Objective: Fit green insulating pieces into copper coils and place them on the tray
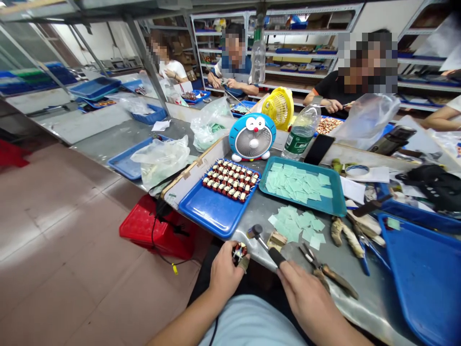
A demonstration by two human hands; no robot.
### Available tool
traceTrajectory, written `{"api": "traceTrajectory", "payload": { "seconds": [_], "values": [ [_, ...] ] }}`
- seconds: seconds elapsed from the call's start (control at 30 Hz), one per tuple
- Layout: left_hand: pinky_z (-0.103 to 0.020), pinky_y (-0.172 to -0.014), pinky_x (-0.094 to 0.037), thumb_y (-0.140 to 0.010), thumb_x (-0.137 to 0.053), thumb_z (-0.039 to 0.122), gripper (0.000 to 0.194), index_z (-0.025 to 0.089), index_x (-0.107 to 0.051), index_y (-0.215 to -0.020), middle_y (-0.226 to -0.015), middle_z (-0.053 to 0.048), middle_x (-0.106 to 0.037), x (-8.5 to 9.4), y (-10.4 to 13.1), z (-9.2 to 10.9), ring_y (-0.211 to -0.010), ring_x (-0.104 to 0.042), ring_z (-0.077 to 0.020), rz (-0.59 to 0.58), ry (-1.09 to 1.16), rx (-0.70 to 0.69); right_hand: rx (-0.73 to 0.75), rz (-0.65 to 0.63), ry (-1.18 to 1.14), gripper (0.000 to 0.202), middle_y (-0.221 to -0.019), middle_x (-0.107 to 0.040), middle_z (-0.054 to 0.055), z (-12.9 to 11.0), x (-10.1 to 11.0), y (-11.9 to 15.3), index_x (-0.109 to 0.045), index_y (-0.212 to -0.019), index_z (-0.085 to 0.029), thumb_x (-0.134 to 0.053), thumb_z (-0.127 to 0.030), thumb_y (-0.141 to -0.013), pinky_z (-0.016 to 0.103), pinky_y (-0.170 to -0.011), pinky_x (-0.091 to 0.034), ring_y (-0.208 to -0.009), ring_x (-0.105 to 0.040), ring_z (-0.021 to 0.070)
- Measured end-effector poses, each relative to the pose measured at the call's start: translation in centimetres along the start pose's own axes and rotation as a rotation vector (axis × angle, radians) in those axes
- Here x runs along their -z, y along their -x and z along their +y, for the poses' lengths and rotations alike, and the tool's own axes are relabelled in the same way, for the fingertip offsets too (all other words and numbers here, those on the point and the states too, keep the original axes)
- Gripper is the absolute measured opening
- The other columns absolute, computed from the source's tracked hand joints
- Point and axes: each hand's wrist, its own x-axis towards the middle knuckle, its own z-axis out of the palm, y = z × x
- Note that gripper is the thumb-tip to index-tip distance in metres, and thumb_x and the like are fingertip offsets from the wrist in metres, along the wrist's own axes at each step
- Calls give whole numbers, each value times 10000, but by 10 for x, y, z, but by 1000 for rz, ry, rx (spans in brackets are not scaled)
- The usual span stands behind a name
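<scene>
My left hand [226,266] is closed around a small copper-wound coil [239,252], held just off the table's front edge. A wrap covers the tip of its thumb. In my right hand [300,286] is the black grip of a small hammer [275,255], whose head [255,231] points away over the table edge. Beside the hammer lies a small wooden block [277,239]. Rows of similar coils [230,180] fill the back part of a blue tray [211,211]. Loose pale green paper pieces [297,223] are spread on the metal tabletop.
A teal tray [340,204] carries more green pieces. Pliers [326,271] and blue-handled cutters [367,245] lie to the right, near a large blue tray [425,278]. Behind stand a blue cartoon-faced fan [253,137] and a bottle [300,132]. Several people sit across the bench.
</scene>
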Motion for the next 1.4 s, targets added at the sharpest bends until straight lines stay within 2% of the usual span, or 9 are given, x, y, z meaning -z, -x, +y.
{"api": "traceTrajectory", "payload": {
  "seconds": [0.17,0.27,0.43,0.57,0.67,0.93,1.23,1.3,1.4],
  "values": [
    [-331,-754,-501,-893,-601,365,282,216,-562,-1129,-982,-51,-696,1,-1,2,-855,-691,-229,-5,-7,-1,29,-7,2,256,-832,-633,27,-2,-12,-1,-560,-1041,-240,-305,-246,-1069,296,-603,-427,-641,-623,185],
    [-324,-754,-497,-893,-606,382,289,218,-563,-1127,-993,-53,-701,2,-1,2,-886,-694,-236,-7,-7,-2,-38,11,15,242,-861,-631,35,-2,-11,-1,-555,-1030,-238,-317,-260,-1069,298,-635,-432,-699,-642,190],
    [-330,-747,-487,-891,-614,370,285,215,-557,-1124,-994,-60,-702,2,-1,2,-880,-694,-247,-8,-8,5,18,-49,55,260,-826,-636,21,-1,-7,-1,-555,-1040,-242,-297,-234,-1067,288,-589,-396,-643,-635,175],
    [-336,-765,-485,-887,-627,372,285,222,-553,-1118,-1000,-56,-703,1,-1,1,-900,-693,-252,-6,4,16,-25,-67,13,236,-861,-646,30,-1,-5,-4,-545,-1035,-242,-312,-267,-1073,296,-617,-409,-689,-657,188],
    [-335,-769,-487,-880,-634,367,301,226,-542,-1130,-992,-51,-708,1,0,1,-900,-695,-251,-4,17,34,14,-127,-20,218,-819,-646,13,1,2,-9,-539,-1014,-247,-327,-244,-1066,295,-601,-400,-672,-657,187],
    [-335,-775,-492,-852,-666,354,327,235,-543,-1131,-1003,-43,-724,5,5,3,-916,-704,-251,-29,65,75,18,-152,-73,202,-798,-651,17,1,28,-31,-531,-958,-237,-356,-256,-1056,291,-612,-379,-708,-638,189],
    [-360,-759,-479,-840,-672,342,297,225,-549,-1084,-935,-45,-713,2,1,6,-859,-690,-264,-32,131,113,53,-186,-15,223,-813,-662,25,-5,16,-37,-576,-1010,-232,-358,-194,-1034,274,-590,-373,-676,-650,184],
    [-369,-786,-492,-849,-670,353,304,220,-552,-1095,-954,-53,-710,5,3,6,-874,-687,-262,-43,173,103,19,-152,-65,231,-825,-673,23,0,26,-33,-583,-990,-239,-359,-241,-1045,267,-615,-417,-702,-658,184],
    [-366,-907,-504,-876,-660,377,377,225,-538,-1199,-1083,-69,-697,19,6,7,-995,-674,-243,-91,265,39,-188,71,-217,269,-943,-714,50,23,47,-7,-620,-1022,-248,-412,-418,-1038,259,-730,-516,-837,-687,193]
  ]
}}
